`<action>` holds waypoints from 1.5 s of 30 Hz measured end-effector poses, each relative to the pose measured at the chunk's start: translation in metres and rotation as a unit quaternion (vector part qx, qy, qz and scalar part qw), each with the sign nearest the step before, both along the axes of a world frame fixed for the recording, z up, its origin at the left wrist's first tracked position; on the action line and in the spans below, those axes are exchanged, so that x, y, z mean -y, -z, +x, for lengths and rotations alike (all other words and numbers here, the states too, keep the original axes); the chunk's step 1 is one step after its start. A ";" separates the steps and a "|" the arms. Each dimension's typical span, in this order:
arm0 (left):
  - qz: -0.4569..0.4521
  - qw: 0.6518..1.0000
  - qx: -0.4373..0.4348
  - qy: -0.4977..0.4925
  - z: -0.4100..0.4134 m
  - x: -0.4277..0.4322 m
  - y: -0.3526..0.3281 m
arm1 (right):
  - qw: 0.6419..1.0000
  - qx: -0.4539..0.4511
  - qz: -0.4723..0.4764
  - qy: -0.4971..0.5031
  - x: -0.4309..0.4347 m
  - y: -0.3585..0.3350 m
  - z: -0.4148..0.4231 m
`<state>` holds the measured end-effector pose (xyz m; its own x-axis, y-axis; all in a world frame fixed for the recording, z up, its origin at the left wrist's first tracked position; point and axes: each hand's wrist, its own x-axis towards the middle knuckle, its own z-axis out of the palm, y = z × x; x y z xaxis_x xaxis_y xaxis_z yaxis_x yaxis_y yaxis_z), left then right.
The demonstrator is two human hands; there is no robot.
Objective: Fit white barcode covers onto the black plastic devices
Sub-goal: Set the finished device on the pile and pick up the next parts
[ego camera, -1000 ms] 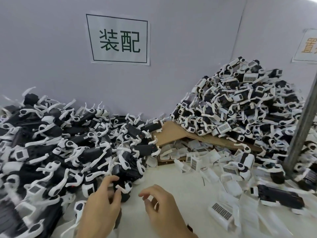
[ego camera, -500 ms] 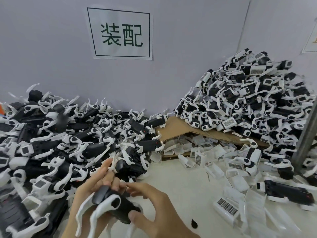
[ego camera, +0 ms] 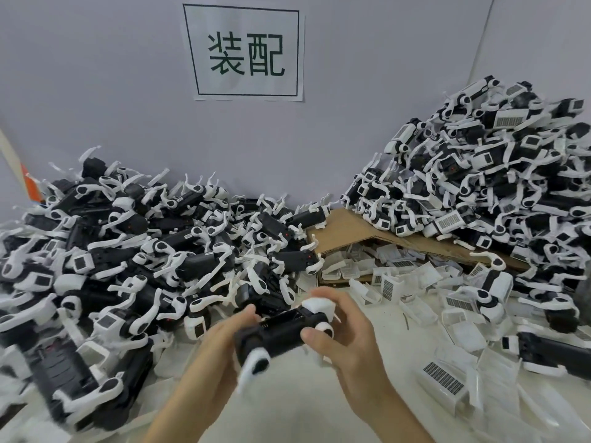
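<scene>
Paper sign [ego camera: 244,52] on wall [ego camera: 96,91], high above my left hand [ego camera: 217,343]. Cardboard sheet [ego camera: 348,230] beyond my right hand [ego camera: 348,337], on the white bench [ego camera: 393,356].

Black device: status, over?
Left hand and right hand grip black device. White cover at its right end, blurred, seating unclear. Nothing blocks the hands.

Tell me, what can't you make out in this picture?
Head view only:
- Black plastic device in the left hand and right hand: motion-blurred; whether the white plastic piece at its far end is seated is unclear.
- Brown cardboard sheet: right part buried under the heap of devices.
- White barcode cover, lower right: print too small to read.
</scene>
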<state>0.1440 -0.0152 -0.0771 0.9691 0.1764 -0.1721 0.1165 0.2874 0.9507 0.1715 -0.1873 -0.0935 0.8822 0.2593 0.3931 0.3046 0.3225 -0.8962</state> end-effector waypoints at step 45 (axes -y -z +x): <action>-0.209 0.972 0.104 0.026 -0.010 -0.008 0.011 | 0.797 -0.024 -0.437 0.416 0.034 0.012 0.109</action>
<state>0.1344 -0.0075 -0.0876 0.9964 0.0836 -0.0169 -0.0418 0.6520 0.7571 0.2805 -0.2215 -0.1053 0.8999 -0.2683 0.3437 0.0450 -0.7269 -0.6852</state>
